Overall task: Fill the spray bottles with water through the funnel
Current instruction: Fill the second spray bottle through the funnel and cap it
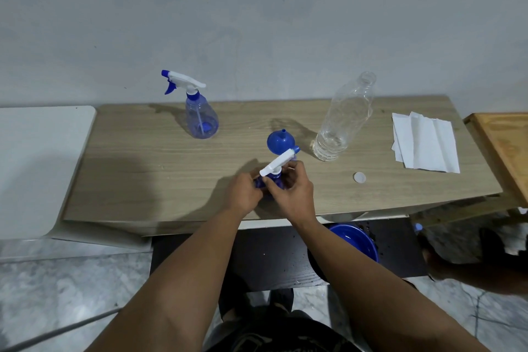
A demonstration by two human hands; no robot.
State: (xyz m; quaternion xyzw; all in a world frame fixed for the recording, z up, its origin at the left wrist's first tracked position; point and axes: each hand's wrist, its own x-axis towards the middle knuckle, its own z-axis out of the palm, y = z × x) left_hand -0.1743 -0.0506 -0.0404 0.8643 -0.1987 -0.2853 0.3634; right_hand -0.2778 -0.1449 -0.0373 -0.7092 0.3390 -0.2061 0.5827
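Now spray bottle [274, 178] between hands [268, 191]

No readable text, label or number shows anywhere; the clear bottle [344, 116] seems unlabelled, though the view is soft.

The scene is being viewed by a single head-worn wide-angle camera, which is looking forward and steeply down over the near edge of the wooden table [143, 168]. The table is being seen from its front side, close enough that both forearms are filling the lower frame from below. The grey wall [257, 23] behind the table is being taken in across the whole upper part, and the marble floor [57, 288] in front of the table along the bottom. Straight edges far from the table's middle are being bent by the lens. No second view is being provided, so nothing is being shared.
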